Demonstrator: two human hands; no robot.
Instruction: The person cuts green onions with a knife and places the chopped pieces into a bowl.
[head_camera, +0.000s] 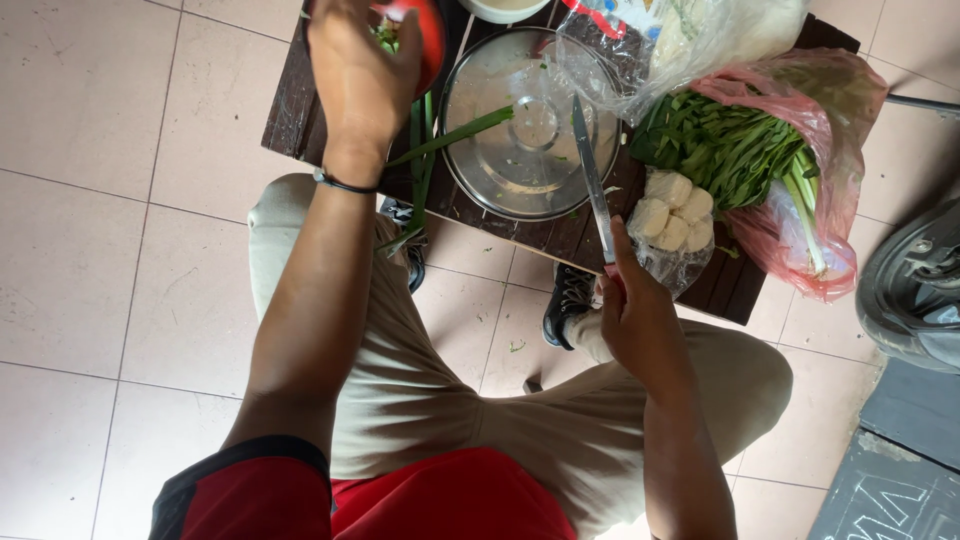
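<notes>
Sits on a low seat over a pale tiled floor (100, 250), knees apart, at a low dark slatted wooden table (290, 110). Grips with the right hand (632, 310), fingers clenched round the handle, a long narrow steel-bladed knife (592, 180), blade pointing away and lying across the right edge of a round shiny metal pan lid (500, 150) set upside down at the middle of the table. Stretches the left hand (362, 75), a thin black band (345, 183) at the wrist, to the far left over a red plastic bowl (432, 35); back of the hand turned to the camera, fingers hidden, so cannot tell whether closed on anything or slack. Shows a scrap of green at the bowl's rim beside that hand. Leaves a few long green onion stalks (450, 137) whole, slanting from the lid's left edge down past the near edge of the table, with only small green flecks on the lid itself. Keeps to the right a clear bag of pale tofu cubes (672, 215), just beside the knife, and a pink plastic bag of leafy green stems (720, 145), both apparently uncut. Has farther off a crumpled clear plastic bag (690, 40) and a white bowl (505, 8) at the far edge. Judging by this: little chopped so far, most greens untouched.
</notes>
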